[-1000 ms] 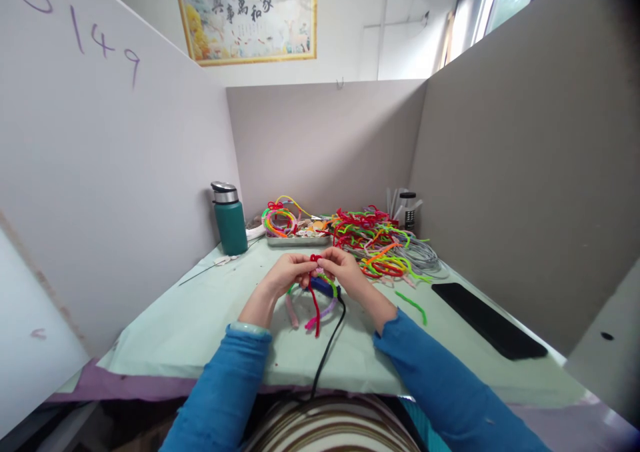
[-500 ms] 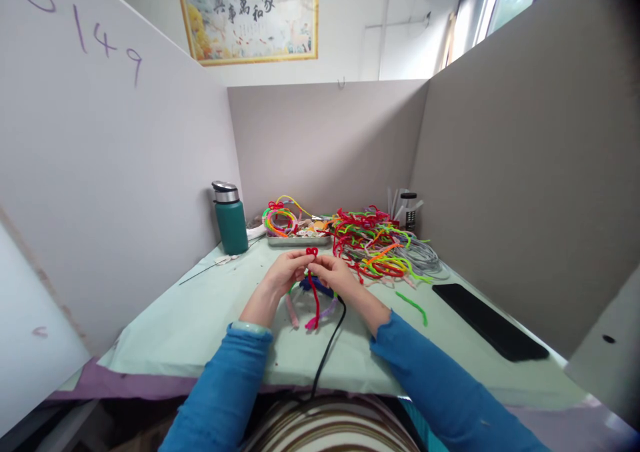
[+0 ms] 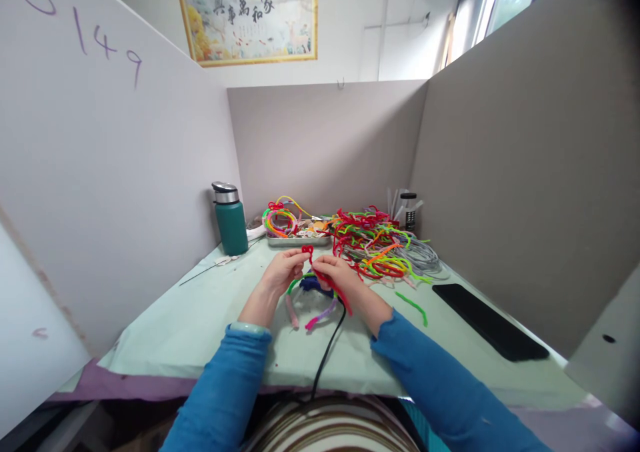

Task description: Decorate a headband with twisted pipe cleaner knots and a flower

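Between my two hands is a red pipe cleaner (image 3: 307, 249), its top bent into small loops. My left hand (image 3: 285, 270) pinches it just under the loops. My right hand (image 3: 336, 275) is closed on the loose length, which slants down to the right past the palm. Below the hands, on the table, lies a curved band of green, pink and purple pipe cleaners (image 3: 326, 313). A dark blue object (image 3: 316, 285) with a black cord (image 3: 330, 345) sits there too, partly hidden by my hands.
A heap of coloured pipe cleaners (image 3: 375, 239) lies behind my right hand, beside a metal tray (image 3: 299, 241) of small pieces. A green bottle (image 3: 231, 222) stands at left. A black phone-like slab (image 3: 490, 322) and a short green pipe cleaner (image 3: 413, 307) lie at right.
The red loops have shifted slightly left with my left hand. My right hand has moved a little right, and the hanging red end has swung from straight down to a rightward slant.
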A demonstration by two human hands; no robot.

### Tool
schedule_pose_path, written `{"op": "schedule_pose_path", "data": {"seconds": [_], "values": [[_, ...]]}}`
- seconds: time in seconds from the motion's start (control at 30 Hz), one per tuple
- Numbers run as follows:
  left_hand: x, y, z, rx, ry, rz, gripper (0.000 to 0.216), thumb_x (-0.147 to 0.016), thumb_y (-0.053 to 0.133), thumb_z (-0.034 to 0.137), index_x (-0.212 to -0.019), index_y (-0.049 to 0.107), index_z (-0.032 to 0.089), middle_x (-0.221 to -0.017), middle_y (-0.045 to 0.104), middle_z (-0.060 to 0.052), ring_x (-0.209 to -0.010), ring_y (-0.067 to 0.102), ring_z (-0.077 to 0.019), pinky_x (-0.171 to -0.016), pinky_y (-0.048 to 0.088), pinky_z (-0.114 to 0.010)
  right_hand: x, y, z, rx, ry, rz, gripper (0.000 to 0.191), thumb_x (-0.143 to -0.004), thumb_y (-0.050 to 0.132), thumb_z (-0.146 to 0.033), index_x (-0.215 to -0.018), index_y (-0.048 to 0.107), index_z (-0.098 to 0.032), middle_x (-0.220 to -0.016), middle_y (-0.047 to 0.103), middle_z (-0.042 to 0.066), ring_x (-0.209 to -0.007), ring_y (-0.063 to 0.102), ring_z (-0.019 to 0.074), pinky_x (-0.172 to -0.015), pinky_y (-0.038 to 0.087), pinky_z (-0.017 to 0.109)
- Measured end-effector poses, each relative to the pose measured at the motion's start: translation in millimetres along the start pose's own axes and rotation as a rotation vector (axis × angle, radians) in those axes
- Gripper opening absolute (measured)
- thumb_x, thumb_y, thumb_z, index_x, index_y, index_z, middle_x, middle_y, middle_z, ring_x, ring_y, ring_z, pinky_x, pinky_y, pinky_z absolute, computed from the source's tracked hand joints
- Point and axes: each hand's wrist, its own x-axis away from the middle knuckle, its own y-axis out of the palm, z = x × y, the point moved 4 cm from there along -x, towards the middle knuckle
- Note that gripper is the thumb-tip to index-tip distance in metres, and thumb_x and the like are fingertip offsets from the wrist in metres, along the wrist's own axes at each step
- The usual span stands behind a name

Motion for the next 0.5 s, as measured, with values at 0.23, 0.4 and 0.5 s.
{"op": "schedule_pose_path", "data": {"seconds": [0.23, 0.4, 0.5], "values": [[1.6, 1.9, 0.3, -0.002, -0.022, -0.028, 0.027, -0.057, 0.078, 0.029, -0.069, 0.060, 0.012, -0.043, 0.035, 0.008, -0.038, 0.028, -0.0021, -0.040, 0.018, -0.018, -3.2, -5.8, 0.2, 0.020, -0.094, 0.094, 0.030, -0.069, 0.065, -0.045, -0.071, 0.056, -0.017, -0.053, 0.048, -0.006, -0.041, 0.037, 0.0061, -0.038, 0.025, 0.021], [4.1, 4.1, -0.7, -0.073, -0.054, -0.035, 0.029, -0.057, 0.078, 0.031, -0.071, 0.062, 0.012, -0.043, 0.036, 0.008, -0.038, 0.029, -0.0025, -0.040, 0.018, -0.019, -3.0, -5.2, -1.9, 0.029, -0.124, 0.097, 0.029, -0.069, 0.065, -0.045, -0.073, 0.055, -0.018, -0.052, 0.046, -0.007, -0.041, 0.037, 0.0065, -0.039, 0.026, 0.021], [5.2, 3.0, -0.2, -0.142, -0.055, 0.005, 0.029, -0.058, 0.078, 0.033, -0.070, 0.062, 0.013, -0.043, 0.038, 0.007, -0.037, 0.032, -0.0031, -0.040, 0.018, -0.020, -2.0, -6.0, -4.5, 0.056, -0.147, 0.129, 0.026, -0.068, 0.066, -0.042, -0.072, 0.056, -0.018, -0.052, 0.046, -0.007, -0.041, 0.037, 0.0067, -0.039, 0.026, 0.022]]}}
